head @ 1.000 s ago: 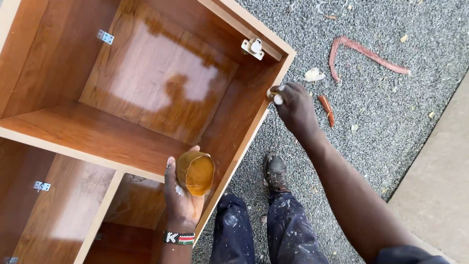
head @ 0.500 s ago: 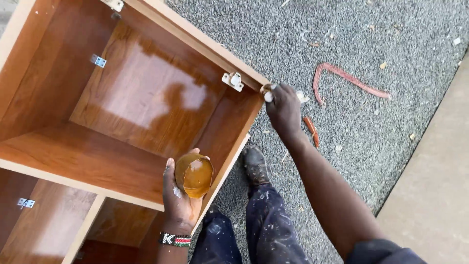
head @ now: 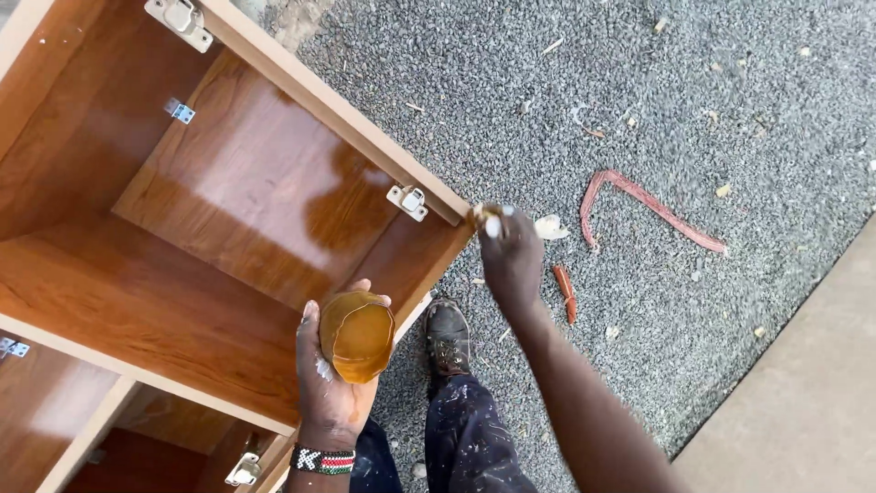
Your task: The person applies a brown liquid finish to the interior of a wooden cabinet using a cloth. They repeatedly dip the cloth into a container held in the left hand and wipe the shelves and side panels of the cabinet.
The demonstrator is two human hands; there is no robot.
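The view has shifted since the earlier frame, the wooden cabinet (head: 228,210) sliding lower and left while the right hand (head: 511,256) remains at its front corner. There, that hand's fingers are closed around a small pale object, too blurred to identify, pressed against the cabinet's edge. The left hand (head: 333,383) cups an amber-coloured container (head: 356,335) over the cabinet's lower side panel, fingers wrapped round it. Metal hinges (head: 408,201) dot the frame. Beyond, on grey gravel (head: 684,110), lies a curved reddish strip (head: 639,205); a paint-flecked shoe (head: 447,336) stands beside the cabinet.
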